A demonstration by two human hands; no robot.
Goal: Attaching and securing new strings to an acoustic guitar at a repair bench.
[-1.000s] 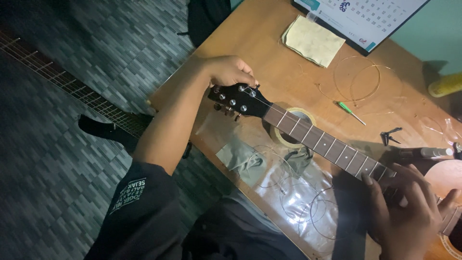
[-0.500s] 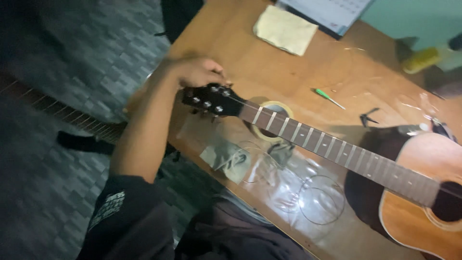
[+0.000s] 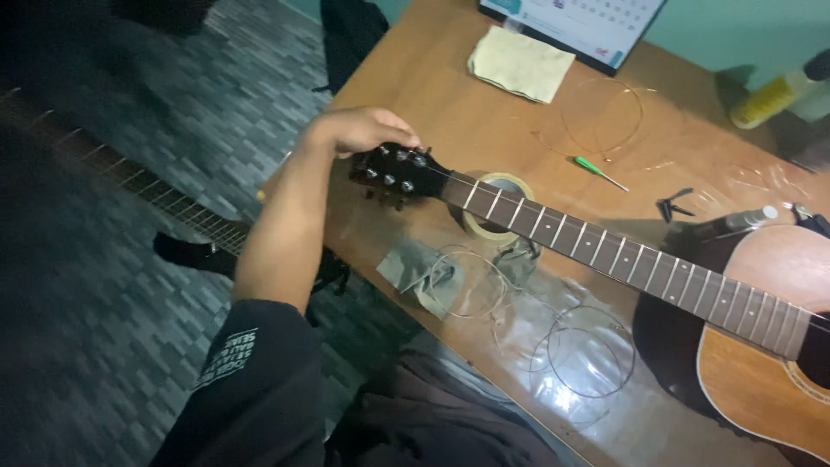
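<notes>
An acoustic guitar lies across the wooden table (image 3: pixel 432 86), its black headstock (image 3: pixel 398 171) pointing left, its fretted neck (image 3: pixel 605 251) running right to the brown body (image 3: pixel 769 363). My left hand (image 3: pixel 363 130) curls over the far edge of the headstock, with the fingers on the tuning pegs there. My forearm and dark sleeve reach up from the lower left. My right hand is out of view.
Under the neck sits a roll of tape (image 3: pixel 493 207). Coiled strings (image 3: pixel 588 363) and clear wrappers lie near the front edge. Behind the neck are a green screwdriver (image 3: pixel 596 171), a thin wire loop (image 3: pixel 605 117), a cloth (image 3: pixel 521 62), a calendar (image 3: pixel 575 22) and a yellow bottle (image 3: pixel 774 95). Another guitar neck (image 3: pixel 164 203) lies on the floor at left.
My right hand, which lay on the neck near the body a second ago, has left the view. The view has swung, showing more of the guitar body. My left hand stays on the headstock.
</notes>
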